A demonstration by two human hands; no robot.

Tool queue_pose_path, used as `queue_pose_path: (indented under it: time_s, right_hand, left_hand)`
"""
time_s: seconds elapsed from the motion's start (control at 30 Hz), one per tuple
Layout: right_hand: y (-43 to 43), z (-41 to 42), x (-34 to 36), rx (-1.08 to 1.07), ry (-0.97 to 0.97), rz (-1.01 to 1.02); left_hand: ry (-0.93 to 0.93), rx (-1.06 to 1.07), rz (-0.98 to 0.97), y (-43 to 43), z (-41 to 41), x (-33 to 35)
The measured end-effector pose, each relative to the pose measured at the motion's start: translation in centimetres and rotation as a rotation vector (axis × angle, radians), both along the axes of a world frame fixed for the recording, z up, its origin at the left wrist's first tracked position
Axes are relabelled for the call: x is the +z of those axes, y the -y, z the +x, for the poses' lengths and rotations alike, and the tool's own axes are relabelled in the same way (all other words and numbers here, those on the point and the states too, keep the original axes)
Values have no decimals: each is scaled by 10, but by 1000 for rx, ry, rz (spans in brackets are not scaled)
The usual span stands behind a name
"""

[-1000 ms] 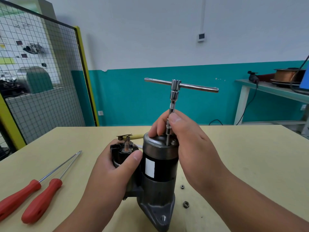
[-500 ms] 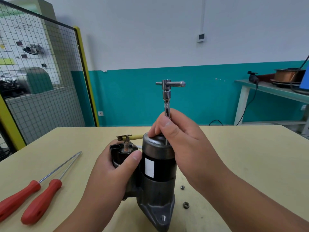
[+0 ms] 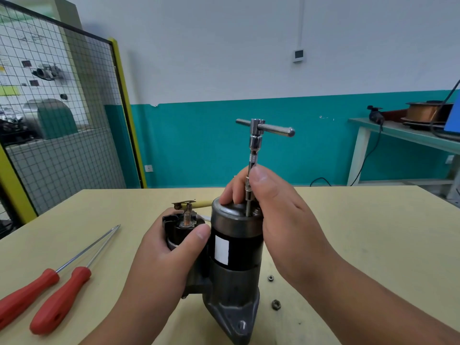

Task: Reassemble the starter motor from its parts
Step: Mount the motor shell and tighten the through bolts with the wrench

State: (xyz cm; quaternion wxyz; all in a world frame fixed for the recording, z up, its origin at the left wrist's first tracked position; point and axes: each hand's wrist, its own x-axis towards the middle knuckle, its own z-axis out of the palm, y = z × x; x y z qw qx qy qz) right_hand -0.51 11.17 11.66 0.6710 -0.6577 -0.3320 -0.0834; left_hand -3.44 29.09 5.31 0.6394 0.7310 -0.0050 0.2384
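Pinching knurled steel T-wrench atop cylindrical motor

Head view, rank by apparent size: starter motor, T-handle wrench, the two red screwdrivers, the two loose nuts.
1. starter motor
2. red screwdrivers, alike; one cropped by the frame
3. T-handle wrench, shaft partly hidden by the right hand
4. nuts; nearer nut looks bigger, possibly only nearness

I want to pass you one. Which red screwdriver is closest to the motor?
The screwdriver on the right. It lies between the other screwdriver and the starter motor; the other one sits farther left.
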Motion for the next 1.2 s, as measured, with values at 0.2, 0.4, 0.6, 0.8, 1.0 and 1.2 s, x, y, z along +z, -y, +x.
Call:
queue_pose_path:
  time_s: [0.2, 0.4, 0.6, 0.8, 1.0, 1.2]
  right_hand:
    - [-1, 1, 2, -21, -1, -33]
    - [-2, 1, 0, -34, 1, -51]
    - [-1, -3, -2, -6, 23, -3]
    - [-1, -1, -1, -3, 14, 6]
    - [-2, 1, 0, -8, 3, 39]
    - [-3, 0, 0, -12, 30, 35]
  left_hand:
    - [-4, -9, -12, 1, -1, 1]
    - [-15, 0, -8, 0, 1, 1]
    - [-1, -2, -12, 1, 0, 1]
    - [-19, -16, -30, 2, -1, 2]
    - [-21, -4, -33, 1, -1, 2]
    - [-18, 15, -11, 2, -1, 1]
